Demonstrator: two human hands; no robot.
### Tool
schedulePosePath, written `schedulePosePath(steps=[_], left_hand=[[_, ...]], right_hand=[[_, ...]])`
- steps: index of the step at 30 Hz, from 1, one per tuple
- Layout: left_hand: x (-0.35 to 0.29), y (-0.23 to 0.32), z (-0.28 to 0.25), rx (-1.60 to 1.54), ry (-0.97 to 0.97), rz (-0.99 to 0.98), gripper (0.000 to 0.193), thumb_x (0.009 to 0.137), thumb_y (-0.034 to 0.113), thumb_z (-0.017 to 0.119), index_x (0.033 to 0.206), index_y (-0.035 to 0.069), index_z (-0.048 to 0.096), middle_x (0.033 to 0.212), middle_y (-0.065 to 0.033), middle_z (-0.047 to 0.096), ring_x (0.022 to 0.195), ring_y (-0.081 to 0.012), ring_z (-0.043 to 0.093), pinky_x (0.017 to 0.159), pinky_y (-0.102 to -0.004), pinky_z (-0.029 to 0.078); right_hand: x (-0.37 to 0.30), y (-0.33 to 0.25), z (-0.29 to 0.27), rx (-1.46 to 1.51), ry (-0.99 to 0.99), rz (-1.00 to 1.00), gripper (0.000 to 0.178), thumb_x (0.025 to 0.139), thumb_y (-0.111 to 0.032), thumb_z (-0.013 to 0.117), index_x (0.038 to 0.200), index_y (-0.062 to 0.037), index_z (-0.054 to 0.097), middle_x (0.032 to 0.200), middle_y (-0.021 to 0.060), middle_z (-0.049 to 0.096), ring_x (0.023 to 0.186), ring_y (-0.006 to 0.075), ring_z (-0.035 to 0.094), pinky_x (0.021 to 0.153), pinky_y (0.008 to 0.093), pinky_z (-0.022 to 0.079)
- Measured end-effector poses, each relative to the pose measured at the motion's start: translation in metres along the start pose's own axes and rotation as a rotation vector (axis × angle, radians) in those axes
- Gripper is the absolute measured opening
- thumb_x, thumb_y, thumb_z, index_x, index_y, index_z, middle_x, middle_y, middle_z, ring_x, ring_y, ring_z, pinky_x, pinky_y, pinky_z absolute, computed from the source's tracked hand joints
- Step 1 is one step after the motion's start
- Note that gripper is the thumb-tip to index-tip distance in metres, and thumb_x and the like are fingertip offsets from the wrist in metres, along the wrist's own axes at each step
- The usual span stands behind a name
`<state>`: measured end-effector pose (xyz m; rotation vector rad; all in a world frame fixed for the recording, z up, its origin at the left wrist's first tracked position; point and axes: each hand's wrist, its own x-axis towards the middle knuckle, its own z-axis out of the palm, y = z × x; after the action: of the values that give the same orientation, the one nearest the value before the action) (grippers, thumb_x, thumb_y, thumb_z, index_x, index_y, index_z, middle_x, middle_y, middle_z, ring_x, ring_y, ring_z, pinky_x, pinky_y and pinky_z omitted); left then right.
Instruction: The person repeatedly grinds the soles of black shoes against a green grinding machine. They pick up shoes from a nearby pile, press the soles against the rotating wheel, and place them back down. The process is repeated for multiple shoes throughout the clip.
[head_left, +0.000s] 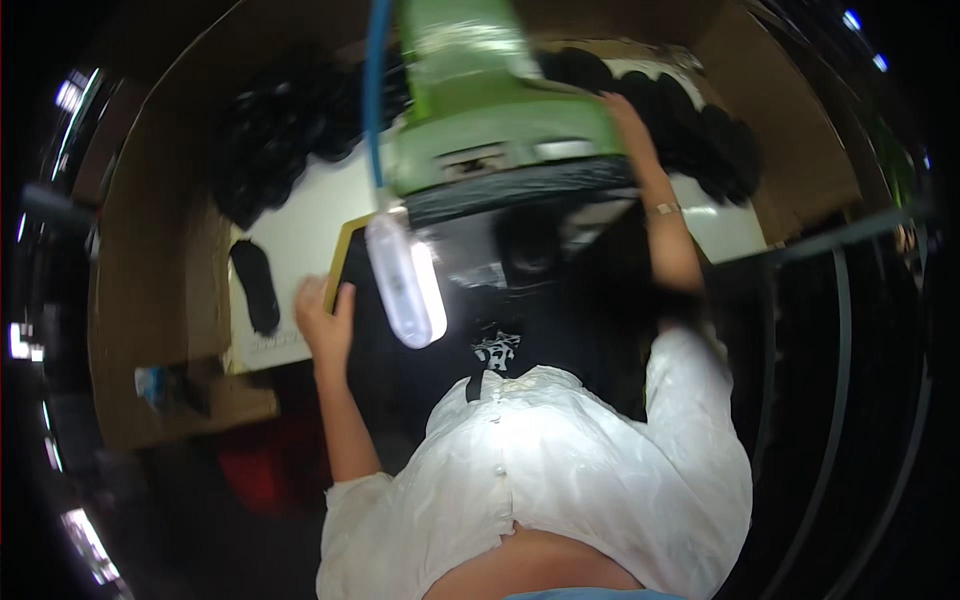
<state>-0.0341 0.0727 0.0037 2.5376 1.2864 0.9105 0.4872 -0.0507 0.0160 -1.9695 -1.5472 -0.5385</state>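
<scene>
A green machine head point(510, 130) with a dark lower edge stands in front of me. Below it lies a glossy black surface with a yellow edge point(347, 245). My left hand point(326, 318) is at the near left end of that edge, thumb on one side and fingers on the other, seemingly gripping it. Stretched further forward, my right hand point(630, 125) is against or beside the machine's right side; its fingers are partly hidden and blurred. A lit, elongated white lamp point(405, 285) hangs over the black surface, near a blue cable point(376, 100).
Black, sole-shaped pieces are heaped at the left back point(290, 130) and right back point(690, 120) of a pale tabletop point(300, 230). One single black piece point(255, 285) lies apart at the left. Brown cardboard walls point(160, 240) surround the table. Metal rails point(840, 330) stand at the right.
</scene>
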Motion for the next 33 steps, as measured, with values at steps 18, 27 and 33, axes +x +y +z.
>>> schedulePosePath(steps=[18,27,33], left_hand=[[-0.025,0.103,-0.029,-0.358,0.003,0.258,0.032,0.062,0.003,0.071,0.093,0.006,0.062,0.088,-0.0048,0.065,0.079,-0.0184,0.059,0.078,-0.0325,0.043],[-0.03,0.194,0.02,-1.268,-0.748,-0.263,0.041,0.076,0.013,0.073,0.109,-0.002,0.055,0.103,-0.0102,0.06,0.092,-0.0159,0.058,0.083,-0.0314,0.048],[-0.011,0.202,0.007,-1.068,-0.691,-0.238,0.049,0.071,0.015,0.077,0.112,-0.001,0.054,0.108,-0.0107,0.059,0.098,-0.0169,0.056,0.086,-0.031,0.047]], right_hand=[[-0.134,-0.225,-0.037,0.462,-0.453,0.152,0.03,0.07,-0.019,0.071,0.092,-0.0015,0.06,0.089,0.0133,0.062,0.085,0.0285,0.06,0.078,0.0357,0.047],[-0.204,-0.241,-0.032,1.38,-0.669,0.746,0.042,0.072,-0.009,0.075,0.109,-0.0043,0.056,0.104,0.0044,0.059,0.092,0.0138,0.057,0.078,0.0291,0.048],[-0.2,-0.275,-0.04,1.468,-0.475,0.753,0.036,0.073,-0.007,0.072,0.105,-0.0039,0.057,0.101,0.0052,0.061,0.092,0.0157,0.059,0.08,0.0295,0.049]])
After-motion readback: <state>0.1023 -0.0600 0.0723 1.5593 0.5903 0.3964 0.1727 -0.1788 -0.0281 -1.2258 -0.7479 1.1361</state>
